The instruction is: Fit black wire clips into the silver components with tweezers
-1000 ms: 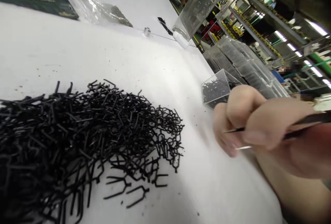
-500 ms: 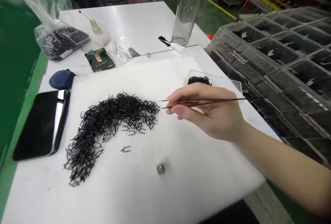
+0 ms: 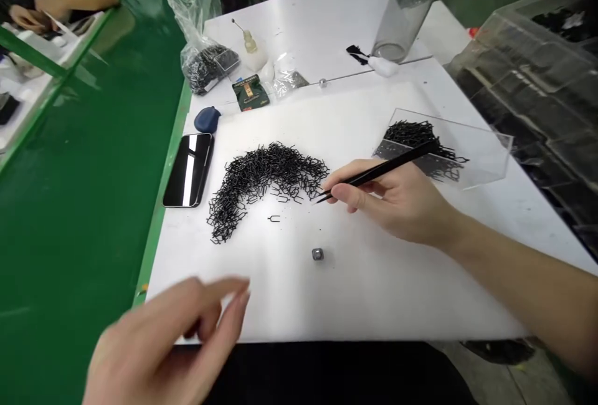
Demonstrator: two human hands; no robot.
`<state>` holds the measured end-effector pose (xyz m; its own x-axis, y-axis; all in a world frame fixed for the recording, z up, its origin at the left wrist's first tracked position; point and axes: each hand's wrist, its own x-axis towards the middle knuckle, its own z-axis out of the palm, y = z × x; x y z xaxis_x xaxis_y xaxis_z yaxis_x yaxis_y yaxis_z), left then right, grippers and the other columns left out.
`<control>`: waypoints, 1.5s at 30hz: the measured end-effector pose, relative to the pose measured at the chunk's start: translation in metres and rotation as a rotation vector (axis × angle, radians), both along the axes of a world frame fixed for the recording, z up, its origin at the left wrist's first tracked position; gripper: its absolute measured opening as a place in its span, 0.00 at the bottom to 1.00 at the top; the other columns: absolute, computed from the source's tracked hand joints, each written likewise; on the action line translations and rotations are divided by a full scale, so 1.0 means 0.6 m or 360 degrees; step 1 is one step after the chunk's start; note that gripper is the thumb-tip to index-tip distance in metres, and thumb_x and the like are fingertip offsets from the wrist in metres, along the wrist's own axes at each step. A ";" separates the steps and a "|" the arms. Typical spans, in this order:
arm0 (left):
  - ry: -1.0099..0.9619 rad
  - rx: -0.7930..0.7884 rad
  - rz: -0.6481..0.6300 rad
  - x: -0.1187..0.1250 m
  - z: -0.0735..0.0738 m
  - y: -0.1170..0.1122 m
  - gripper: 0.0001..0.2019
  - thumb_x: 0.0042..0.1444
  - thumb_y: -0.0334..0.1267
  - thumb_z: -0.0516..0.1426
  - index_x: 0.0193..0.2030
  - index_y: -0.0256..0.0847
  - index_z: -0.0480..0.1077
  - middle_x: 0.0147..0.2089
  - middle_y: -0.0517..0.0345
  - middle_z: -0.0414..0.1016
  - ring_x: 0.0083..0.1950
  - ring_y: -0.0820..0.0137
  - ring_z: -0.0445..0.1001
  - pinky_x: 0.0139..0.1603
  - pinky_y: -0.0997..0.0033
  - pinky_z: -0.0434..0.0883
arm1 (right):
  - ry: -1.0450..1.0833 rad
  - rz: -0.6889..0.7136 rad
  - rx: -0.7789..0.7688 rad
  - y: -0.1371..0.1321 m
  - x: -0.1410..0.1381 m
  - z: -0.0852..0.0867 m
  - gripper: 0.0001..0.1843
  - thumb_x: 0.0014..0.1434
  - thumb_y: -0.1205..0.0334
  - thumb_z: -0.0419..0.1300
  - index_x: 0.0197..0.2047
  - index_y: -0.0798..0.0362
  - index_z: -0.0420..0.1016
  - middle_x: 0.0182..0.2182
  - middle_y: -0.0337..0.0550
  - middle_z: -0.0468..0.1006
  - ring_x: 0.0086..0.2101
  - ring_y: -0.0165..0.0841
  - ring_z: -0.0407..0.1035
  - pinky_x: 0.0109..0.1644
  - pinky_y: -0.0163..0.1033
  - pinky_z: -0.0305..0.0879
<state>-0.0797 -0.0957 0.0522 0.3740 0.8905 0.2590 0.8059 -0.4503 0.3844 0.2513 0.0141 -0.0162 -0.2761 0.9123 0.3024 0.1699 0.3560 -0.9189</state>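
Observation:
My right hand (image 3: 397,202) pinches black tweezers (image 3: 378,171), whose tips rest at the right end of a curved pile of small black fork-shaped metal parts (image 3: 261,181) on the white mat (image 3: 364,286). One loose part (image 3: 274,219) lies below the pile. My left hand (image 3: 172,343) hovers blurred over the mat's near left edge, fingers loosely apart and holding nothing. A clear tray (image 3: 471,149) with more black parts sits behind my right hand.
A small metal nut (image 3: 317,255) lies mid-mat. A phone (image 3: 189,168), blue pouch (image 3: 207,119), green packet (image 3: 250,91), bag of parts (image 3: 205,65) and a clear tube (image 3: 406,12) stand further back. Clear bins (image 3: 551,81) line the right. Another person's arm (image 3: 60,0) is far left.
The view pulled back and swung left. My left hand came into view at the bottom. My right hand lowered the tweezers' tips to the pile's right end.

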 end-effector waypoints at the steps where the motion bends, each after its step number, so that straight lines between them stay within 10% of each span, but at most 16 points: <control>1: 0.0080 0.0092 -0.0046 0.019 0.006 0.028 0.06 0.81 0.37 0.65 0.50 0.50 0.84 0.26 0.72 0.66 0.21 0.75 0.63 0.27 0.71 0.68 | -0.0019 -0.0007 -0.0007 0.000 0.001 -0.001 0.11 0.76 0.51 0.74 0.43 0.47 0.95 0.40 0.43 0.95 0.29 0.33 0.83 0.30 0.37 0.80; 6: -0.0061 0.0196 -0.0590 0.102 -0.029 0.135 0.11 0.79 0.42 0.66 0.45 0.38 0.83 0.25 0.68 0.74 0.21 0.74 0.67 0.24 0.67 0.65 | -0.0073 -0.0033 0.0026 -0.002 0.001 0.000 0.09 0.76 0.54 0.74 0.43 0.47 0.94 0.39 0.42 0.95 0.29 0.31 0.83 0.30 0.35 0.79; 13: -0.0198 0.0175 -0.0886 0.112 -0.106 0.116 0.15 0.83 0.37 0.57 0.43 0.36 0.81 0.24 0.66 0.73 0.21 0.69 0.66 0.20 0.59 0.64 | -0.0137 -0.0074 0.0089 -0.016 -0.019 0.002 0.02 0.75 0.61 0.76 0.48 0.44 0.94 0.43 0.41 0.97 0.40 0.37 0.91 0.38 0.34 0.87; 34: -0.0147 -0.0128 -0.0990 0.113 -0.102 0.115 0.11 0.72 0.24 0.64 0.38 0.40 0.76 0.29 0.65 0.73 0.24 0.69 0.65 0.21 0.57 0.65 | -0.0388 0.0094 0.0080 -0.022 -0.031 0.003 0.09 0.74 0.63 0.77 0.52 0.37 0.95 0.51 0.32 0.98 0.46 0.37 0.94 0.52 0.35 0.93; 45: -0.0310 -0.0084 -0.0765 0.100 -0.102 0.119 0.14 0.86 0.29 0.56 0.47 0.34 0.81 0.28 0.66 0.75 0.24 0.71 0.70 0.24 0.61 0.66 | -0.0286 -0.0097 0.0033 -0.027 -0.015 0.016 0.10 0.75 0.62 0.78 0.52 0.32 0.96 0.46 0.32 0.97 0.45 0.39 0.93 0.54 0.41 0.93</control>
<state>-0.0196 -0.0241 -0.0093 0.6931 0.6440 0.3237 0.4244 -0.7277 0.5389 0.2421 -0.0020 -0.0065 -0.2719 0.9231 0.2721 0.3527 0.3587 -0.8643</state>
